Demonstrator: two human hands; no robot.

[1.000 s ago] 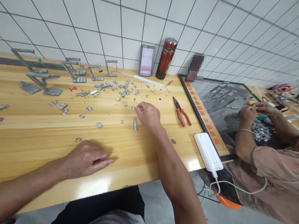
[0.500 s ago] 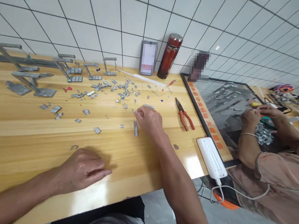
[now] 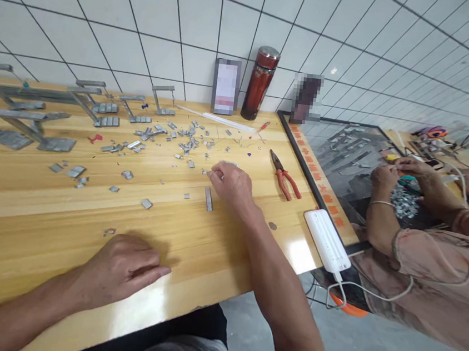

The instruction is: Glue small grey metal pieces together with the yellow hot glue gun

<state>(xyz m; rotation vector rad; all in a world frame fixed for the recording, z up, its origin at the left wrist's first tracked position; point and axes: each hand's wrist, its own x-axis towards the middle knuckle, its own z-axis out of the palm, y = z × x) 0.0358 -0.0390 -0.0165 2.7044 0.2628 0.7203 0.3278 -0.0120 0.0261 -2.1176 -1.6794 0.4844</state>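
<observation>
On the wooden table point(image 3: 65, 225) near its front edge rests my left hand point(image 3: 130, 268), its fingers curled under and the thumb along them. Whether it holds anything is hidden. Farther forward my right hand point(image 3: 232, 185) is closed, thumb and fingertips pinched together low over the wood. What they grip, if anything, is too small and hidden to name. A tiny grey piece point(image 3: 204, 172) lies just left of those fingertips. Below them is a narrow flat metal strip point(image 3: 208, 199), and a small grey metal block point(image 3: 146, 203) lies farther left.
Several metal stands point(image 3: 57, 144) line the left and back. Small metal pieces point(image 3: 190, 140) are scattered mid-table. Red-handled pliers point(image 3: 283, 176), a white power bank point(image 3: 328, 241) and a red thermos point(image 3: 261, 83) are to the right. A co-worker's hands point(image 3: 385, 177) work at the far right.
The view has swung slightly to the right, so everything appears farther left. Both my hands stay closed and almost in the same place on the table.
</observation>
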